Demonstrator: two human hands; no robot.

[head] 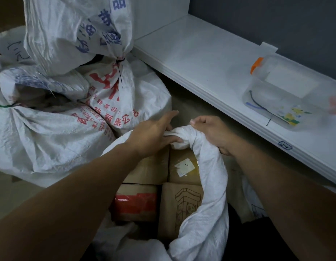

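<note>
At 3 o'clock, the clear container [295, 91] was blurred and cut off by the right edge; we could not identify its contents. Just below it, the shelf label [285, 147] was too small to read. At 10 o'clock, the tied sacks [50, 129] ran past the left and top edges. At 12 o'clock on the open sack [210, 185], its bunched rim hid the lower fingers of the left hand [152, 134]. The left forearm covered part of the cardboard boxes [180, 204].

Both hands gather the rim of an open white sack [204, 189]: the right hand [212, 133] grips bunched fabric, the left hand [154, 136] rests on it. Cardboard boxes [184, 202] fill the sack. Tied sacks [50, 136] lie beside it.
</note>
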